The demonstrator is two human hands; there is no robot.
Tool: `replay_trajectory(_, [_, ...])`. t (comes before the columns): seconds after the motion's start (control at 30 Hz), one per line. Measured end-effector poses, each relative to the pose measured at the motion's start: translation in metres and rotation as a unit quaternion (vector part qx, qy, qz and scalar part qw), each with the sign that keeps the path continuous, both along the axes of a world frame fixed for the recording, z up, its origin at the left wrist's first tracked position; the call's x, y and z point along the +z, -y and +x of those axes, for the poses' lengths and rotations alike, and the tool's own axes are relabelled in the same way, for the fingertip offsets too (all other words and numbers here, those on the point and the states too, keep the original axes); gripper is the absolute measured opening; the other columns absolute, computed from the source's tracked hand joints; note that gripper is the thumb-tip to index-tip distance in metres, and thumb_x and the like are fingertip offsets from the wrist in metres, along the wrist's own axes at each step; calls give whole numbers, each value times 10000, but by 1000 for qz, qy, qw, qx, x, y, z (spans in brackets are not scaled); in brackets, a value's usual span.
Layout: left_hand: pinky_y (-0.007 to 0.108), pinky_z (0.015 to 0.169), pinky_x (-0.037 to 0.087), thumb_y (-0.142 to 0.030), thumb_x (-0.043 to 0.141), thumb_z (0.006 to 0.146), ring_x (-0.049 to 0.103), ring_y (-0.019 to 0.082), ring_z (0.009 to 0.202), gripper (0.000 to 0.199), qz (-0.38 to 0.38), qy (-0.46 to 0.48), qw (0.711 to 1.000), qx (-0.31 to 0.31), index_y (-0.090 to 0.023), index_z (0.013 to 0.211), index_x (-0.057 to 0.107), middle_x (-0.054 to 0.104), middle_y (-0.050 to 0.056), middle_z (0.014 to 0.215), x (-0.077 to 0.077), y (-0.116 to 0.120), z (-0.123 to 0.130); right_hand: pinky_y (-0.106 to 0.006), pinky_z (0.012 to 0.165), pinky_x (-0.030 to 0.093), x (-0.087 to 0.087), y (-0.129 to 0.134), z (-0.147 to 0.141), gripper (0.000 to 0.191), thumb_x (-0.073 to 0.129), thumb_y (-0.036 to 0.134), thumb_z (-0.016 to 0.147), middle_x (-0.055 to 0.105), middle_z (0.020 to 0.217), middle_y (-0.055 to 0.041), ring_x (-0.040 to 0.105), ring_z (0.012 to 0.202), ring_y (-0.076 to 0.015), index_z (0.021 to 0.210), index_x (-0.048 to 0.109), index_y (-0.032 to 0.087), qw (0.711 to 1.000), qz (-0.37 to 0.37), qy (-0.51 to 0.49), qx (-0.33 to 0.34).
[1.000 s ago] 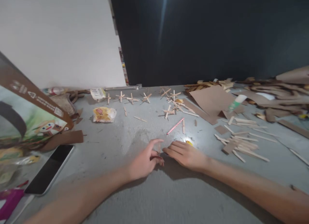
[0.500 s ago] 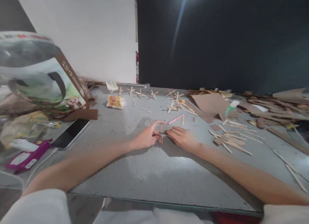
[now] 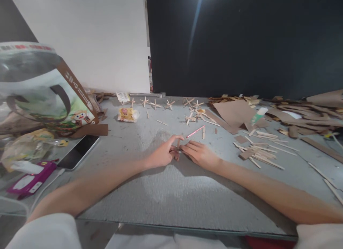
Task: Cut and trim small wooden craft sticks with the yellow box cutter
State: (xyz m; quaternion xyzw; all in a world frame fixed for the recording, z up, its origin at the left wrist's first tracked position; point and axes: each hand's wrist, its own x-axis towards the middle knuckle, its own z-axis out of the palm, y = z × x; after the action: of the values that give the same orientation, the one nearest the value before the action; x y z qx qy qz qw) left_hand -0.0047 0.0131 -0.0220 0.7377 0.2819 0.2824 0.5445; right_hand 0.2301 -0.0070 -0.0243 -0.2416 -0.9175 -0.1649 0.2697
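Note:
Near the middle of the grey table (image 3: pixel 160 192), my left hand (image 3: pixel 163 152) is closed on a small wooden stick piece (image 3: pixel 178 143) that stands up between thumb and fingers. My right hand (image 3: pixel 197 154) meets it from the right, its fingers pressed together at the same piece; what its fingertips pinch is too small to tell. Just beyond the hands lie a pink striped pen (image 3: pixel 195 132) and a short wooden stick (image 3: pixel 203 132). Several star-shaped stick pieces (image 3: pixel 169 105) rest farther back.
Loose sticks (image 3: pixel 264 156), brown cardboard (image 3: pixel 230 113) and a glue stick (image 3: pixel 258 116) lie to the right. On the left are a phone (image 3: pixel 78 152), a purple packet (image 3: pixel 32 179), a large plastic container (image 3: pixel 34 95) and a yellow snack packet (image 3: pixel 128 115).
The fingertips of both hands have come closer together around the small piece. The view has shifted slightly.

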Motion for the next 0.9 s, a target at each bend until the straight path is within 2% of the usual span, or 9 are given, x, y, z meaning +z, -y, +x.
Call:
replay_trajectory(0.17, [223, 590, 389, -117, 534, 847, 552, 110, 552, 554, -3, 34, 999, 27, -221, 1379, 421, 666, -61, 669, 3, 2, 0, -353, 751, 564, -1, -3, 2, 242, 440, 144, 1090, 724, 920, -87, 636, 807, -217, 1218, 646, 142, 1000, -6, -27, 1])
replay_trajectory(0.37, [255, 675, 456, -88, 524, 837, 609, 130, 622, 564, 12, 32, 999, -7, -212, 1383, 454, 664, -55, 655, 8, 5, 2, -355, 740, 575, 0, -4, 3, 256, 436, 146, 1087, 714, 900, -81, 643, 812, -219, 1246, 636, 154, 999, -26, -27, 28])
replay_trajectory(0.47, [251, 645, 442, -89, 517, 854, 606, 131, 611, 608, 5, 38, 999, 9, -207, 1445, 438, 675, -46, 664, 8, 5, 1, -367, 760, 582, 0, -6, 2, 273, 423, 142, 1086, 718, 909, -85, 644, 819, -225, 1260, 632, 156, 998, -28, -48, 34])
replay_trajectory(0.57, [263, 678, 469, -92, 517, 877, 624, 140, 645, 676, 34, 25, 999, 29, -207, 1536, 423, 669, -43, 669, 8, 5, 0, -374, 779, 584, -1, -8, 2, 279, 429, 140, 1082, 722, 929, -88, 650, 827, -228, 1271, 632, 162, 997, -24, -61, 39])
replay_trajectory(0.73, [276, 715, 494, -123, 531, 920, 631, 143, 658, 788, 45, -25, 999, -5, -220, 1666, 301, 678, -35, 693, 9, 5, 0, -366, 760, 575, -1, -6, 2, 261, 424, 146, 1085, 706, 898, -79, 639, 821, -225, 1231, 639, 169, 999, -21, -26, 30])
replay_trajectory(0.9, [245, 688, 477, -87, 511, 914, 619, 129, 644, 833, 48, -30, 998, -12, -232, 1691, 252, 684, -36, 694, 8, 3, -2, -356, 738, 568, 0, -4, 2, 273, 421, 141, 1083, 691, 864, -73, 627, 816, -226, 1247, 638, 151, 1000, 1, -5, 17])
